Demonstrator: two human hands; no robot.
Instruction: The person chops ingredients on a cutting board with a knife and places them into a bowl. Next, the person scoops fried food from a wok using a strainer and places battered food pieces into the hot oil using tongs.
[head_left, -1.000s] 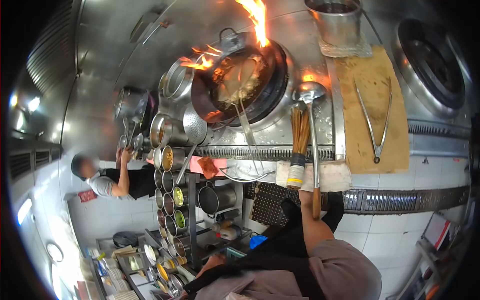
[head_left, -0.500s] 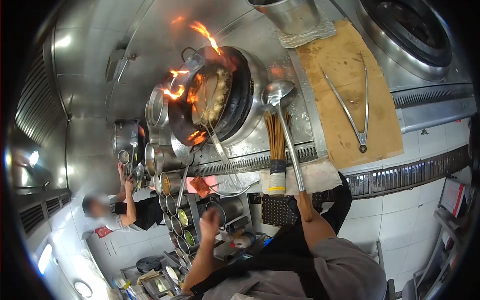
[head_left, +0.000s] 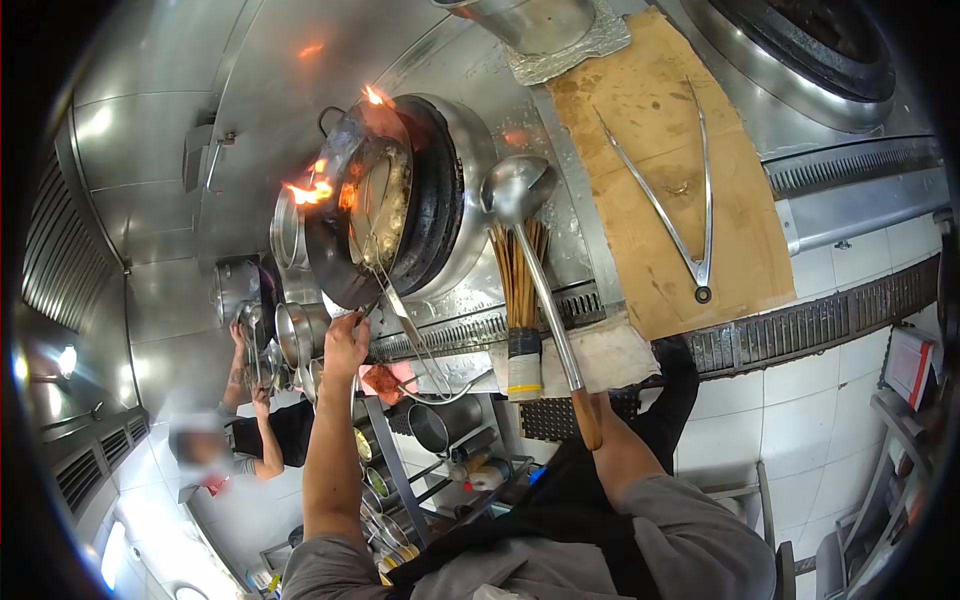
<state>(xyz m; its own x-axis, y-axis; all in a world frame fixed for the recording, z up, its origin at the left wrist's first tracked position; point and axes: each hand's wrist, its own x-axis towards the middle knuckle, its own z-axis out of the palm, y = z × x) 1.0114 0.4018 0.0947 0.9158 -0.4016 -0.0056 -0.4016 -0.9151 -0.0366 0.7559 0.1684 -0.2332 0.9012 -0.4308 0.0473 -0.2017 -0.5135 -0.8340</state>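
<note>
My left hand (head_left: 346,342) reaches to the near edge of the tilted wok (head_left: 335,255), its fingers curled together; what they grip is hidden. Flames rise at the wok's rim. A wire strainer (head_left: 400,312) lies with its basket inside the wok and its handle towards me. My right forearm runs up to the counter's front edge; the hand itself is hidden behind a large ladle's wooden handle and a cloth (head_left: 600,355). The ladle (head_left: 519,188) rests across the counter, beside a bamboo brush (head_left: 522,300).
Metal tongs (head_left: 703,280) lie on cardboard (head_left: 650,200), right of the burner. A metal pot (head_left: 545,25) stands at the back, and another wok (head_left: 850,60) at the far right. Food pans stand lower left. A co-worker (head_left: 260,440) handles utensils at the left.
My left hand has risen from low beside the shelves to the wok's near edge. The view has shifted, moving the wok and counter leftwards in frame. Flames are smaller.
</note>
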